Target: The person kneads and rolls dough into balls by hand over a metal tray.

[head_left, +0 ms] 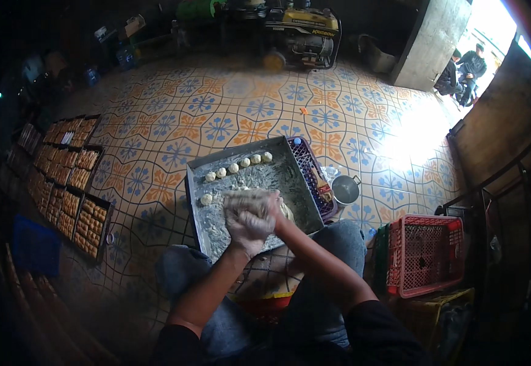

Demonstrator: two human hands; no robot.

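My left hand (247, 227), floury and closed, is pressed against my right hand (264, 207) over a metal pan (194, 201) coated in flour. What lies between them is hidden, and motion smears my right fingers. A lump of pale dough (285, 210) shows just beside and behind my hands. Several small dough balls (234, 168) form a row toward the pan's far side, and a lone ball (206, 199) sits at the left. My knees flank the pan's near edge.
Trays of browned pastries (91, 222) and a blue crate (36, 244) are left. A purple crate (311, 168), metal pot (346, 189) and red crate (424, 253) are right. A generator (302, 39) stands behind. Two people (470, 73) sit at the bright doorway.
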